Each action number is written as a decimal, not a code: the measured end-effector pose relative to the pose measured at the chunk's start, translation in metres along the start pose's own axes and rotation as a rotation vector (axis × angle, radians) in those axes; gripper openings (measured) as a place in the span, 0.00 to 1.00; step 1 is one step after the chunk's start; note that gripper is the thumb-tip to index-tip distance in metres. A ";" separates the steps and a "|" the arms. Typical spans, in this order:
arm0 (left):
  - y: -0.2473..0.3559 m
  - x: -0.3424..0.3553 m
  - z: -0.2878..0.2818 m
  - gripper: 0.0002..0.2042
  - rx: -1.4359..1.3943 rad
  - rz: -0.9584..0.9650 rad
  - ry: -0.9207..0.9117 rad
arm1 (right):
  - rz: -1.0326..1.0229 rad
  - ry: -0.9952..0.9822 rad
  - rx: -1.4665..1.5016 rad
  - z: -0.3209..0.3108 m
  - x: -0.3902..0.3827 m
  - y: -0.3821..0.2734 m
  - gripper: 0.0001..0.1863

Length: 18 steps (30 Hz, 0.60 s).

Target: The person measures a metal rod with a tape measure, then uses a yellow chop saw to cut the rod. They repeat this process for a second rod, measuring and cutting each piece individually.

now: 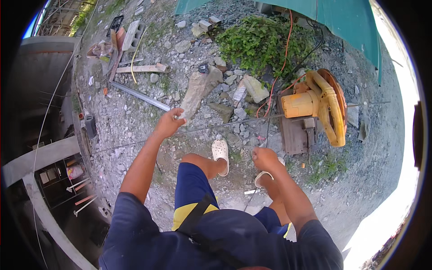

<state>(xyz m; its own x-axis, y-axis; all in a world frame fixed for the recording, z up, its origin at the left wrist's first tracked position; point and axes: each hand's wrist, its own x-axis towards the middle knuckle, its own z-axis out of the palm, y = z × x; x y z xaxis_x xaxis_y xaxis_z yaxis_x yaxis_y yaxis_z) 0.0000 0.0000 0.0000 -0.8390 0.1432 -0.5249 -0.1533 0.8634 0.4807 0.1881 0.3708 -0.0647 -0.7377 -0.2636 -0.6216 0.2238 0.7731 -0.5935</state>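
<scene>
Ahead on the left, my left hand [170,123] is closed, thumb and fingers pinching around the near end of a grey metal channel [139,95]. Its far end reaches loose wood on the gravel. My right hand [265,160] makes a fist before my right knee. A thin dark cord [268,130] meets the fist, whose contents are hidden. A long thin metal rod [216,125] crosses between my hands and the stones, running right to a yellow cut-off saw [310,102]. The saw stands on a brown base [294,137], right of my right hand.
Broken concrete [198,90] and rocks [255,89] lie ahead. An orange cord [287,49] winds past a leafy bush [263,42] toward the saw. Green sheeting [346,22] hangs at the upper right. Left are a hollow block [133,36], wood [144,69] and a concrete frame [40,159].
</scene>
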 end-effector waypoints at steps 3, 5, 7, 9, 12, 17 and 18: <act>-0.021 0.145 0.053 0.32 0.413 0.243 0.220 | -0.070 0.034 0.193 0.049 0.072 0.047 0.11; -0.036 0.232 0.090 0.38 0.498 0.235 0.239 | -0.079 0.000 0.357 0.065 0.107 0.074 0.11; -0.026 0.292 0.124 0.40 0.640 0.206 0.218 | -0.066 -0.047 0.393 0.089 0.134 0.111 0.11; -0.039 0.342 0.154 0.45 0.730 0.198 0.196 | -0.064 -0.089 0.383 0.119 0.157 0.143 0.12; -0.068 0.389 0.181 0.40 0.827 0.072 0.215 | -0.058 -0.095 0.312 0.152 0.181 0.175 0.12; -0.108 0.422 0.190 0.42 0.551 0.155 0.269 | 0.013 -0.037 0.296 0.181 0.199 0.200 0.13; -0.106 0.421 0.192 0.41 0.545 0.146 0.268 | 0.025 -0.017 0.300 0.184 0.195 0.199 0.13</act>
<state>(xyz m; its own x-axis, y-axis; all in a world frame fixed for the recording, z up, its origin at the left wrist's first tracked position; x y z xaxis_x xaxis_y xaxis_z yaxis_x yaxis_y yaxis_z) -0.2366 0.0619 -0.4072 -0.9438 0.2134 -0.2524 0.2023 0.9769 0.0694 0.2055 0.3669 -0.3978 -0.7196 -0.2577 -0.6448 0.4218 0.5755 -0.7007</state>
